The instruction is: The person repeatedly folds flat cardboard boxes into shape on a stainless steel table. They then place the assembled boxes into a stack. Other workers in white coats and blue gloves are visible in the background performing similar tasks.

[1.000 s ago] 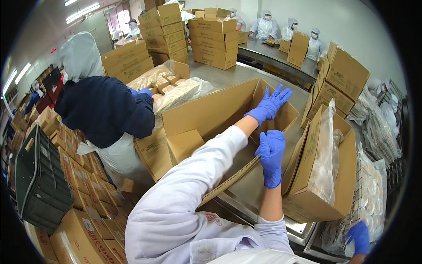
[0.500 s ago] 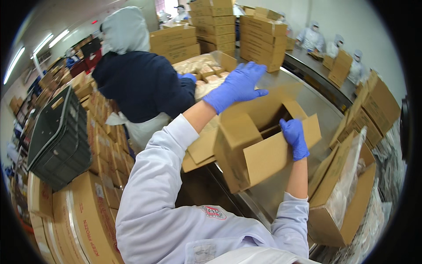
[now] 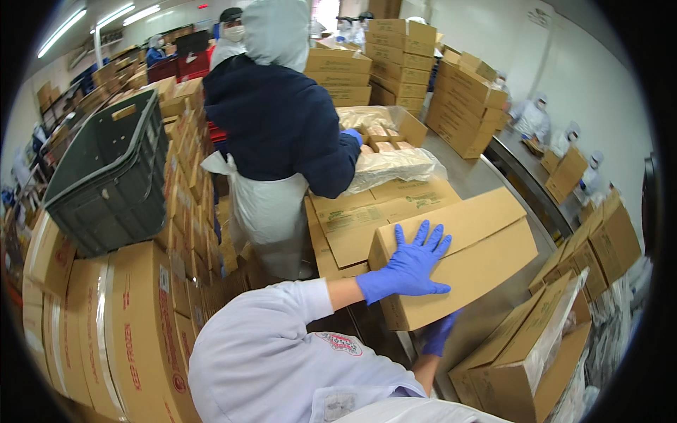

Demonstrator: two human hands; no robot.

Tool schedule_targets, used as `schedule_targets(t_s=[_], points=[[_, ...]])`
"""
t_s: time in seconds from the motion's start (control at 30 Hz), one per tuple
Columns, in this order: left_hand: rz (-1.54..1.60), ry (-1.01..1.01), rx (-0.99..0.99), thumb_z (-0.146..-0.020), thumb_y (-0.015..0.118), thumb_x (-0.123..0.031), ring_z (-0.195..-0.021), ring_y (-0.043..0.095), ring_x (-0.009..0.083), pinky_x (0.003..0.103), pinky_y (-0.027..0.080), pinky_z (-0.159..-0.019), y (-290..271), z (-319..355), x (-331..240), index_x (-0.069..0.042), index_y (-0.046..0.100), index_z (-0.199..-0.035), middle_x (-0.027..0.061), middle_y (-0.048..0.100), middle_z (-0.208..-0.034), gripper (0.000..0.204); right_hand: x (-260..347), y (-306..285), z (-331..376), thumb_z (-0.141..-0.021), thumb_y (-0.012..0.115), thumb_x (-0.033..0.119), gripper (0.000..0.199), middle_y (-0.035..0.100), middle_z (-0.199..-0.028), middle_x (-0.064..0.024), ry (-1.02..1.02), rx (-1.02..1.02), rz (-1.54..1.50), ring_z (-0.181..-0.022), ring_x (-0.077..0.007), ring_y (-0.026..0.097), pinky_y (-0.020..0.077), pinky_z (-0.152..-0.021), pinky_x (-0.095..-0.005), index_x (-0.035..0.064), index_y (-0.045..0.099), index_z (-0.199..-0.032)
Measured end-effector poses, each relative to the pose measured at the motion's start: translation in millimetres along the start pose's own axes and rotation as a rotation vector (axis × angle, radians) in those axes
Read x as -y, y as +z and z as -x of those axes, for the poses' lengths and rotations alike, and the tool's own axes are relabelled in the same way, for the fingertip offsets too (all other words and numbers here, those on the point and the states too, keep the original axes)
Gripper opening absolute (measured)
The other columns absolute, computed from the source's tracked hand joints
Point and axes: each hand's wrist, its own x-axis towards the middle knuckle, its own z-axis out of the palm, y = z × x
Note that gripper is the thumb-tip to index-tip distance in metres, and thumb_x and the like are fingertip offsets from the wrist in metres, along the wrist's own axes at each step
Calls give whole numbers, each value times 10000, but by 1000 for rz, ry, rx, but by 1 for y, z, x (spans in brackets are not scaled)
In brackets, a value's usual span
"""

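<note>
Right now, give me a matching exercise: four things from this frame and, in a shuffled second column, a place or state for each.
Things:
1. left hand
2. right hand
3. grey crate
4. lined box

Places or states:
A. perched on stacked cartons at the left
B. flat on top of the closed box
C. open, at the lower right
D. under that box's near edge, mostly hidden

Pairs: 1-B, 2-D, 3-A, 4-C

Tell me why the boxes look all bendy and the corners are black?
Head view: a fisheye lens curves straight edges near the rim, like the stacked cartons, and leaves black corners; the ceiling lights glare white; the left hand on the cardboard box stays sharp.
</note>
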Motion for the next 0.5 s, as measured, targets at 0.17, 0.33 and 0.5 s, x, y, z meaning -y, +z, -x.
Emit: schedule_targets(t_s=[0.17, 0.33, 0.5], points=[[145, 27, -135, -687, 544, -647, -1338, 31, 420, 679, 65, -964, -13, 28, 16, -54, 83, -1415, 177, 62, -1468, 1046, 5, -8, -10, -933, 401, 353, 507, 443, -1284, -96, 13, -29, 54, -1138, -229, 455, 368, -964, -356, 34, 346, -1323], [718, 162, -410, -771, 534, -565, -1343, 55, 394, 491, 110, -1062, -43, -20, 22, 30, 51, -1392, 239, 60, -1451, 987, 196, 70, -31, -878, 544, 238, 587, 359, -1362, -103, -627, 58, 584, -1234, -198, 351, 272, -1024, -315, -8, 297, -1350], [1362, 533, -390, -827, 520, -497, -1324, 179, 356, 356, 172, -1075, -93, -80, -41, 109, 95, -1352, 290, 173, -1404, 907, 334, 174, 57, -906, 468, 220, 498, 401, -1332, -110, -1019, -252, 924, -1175, -176, 407, 262, -1015, -287, -21, 351, -1325]])
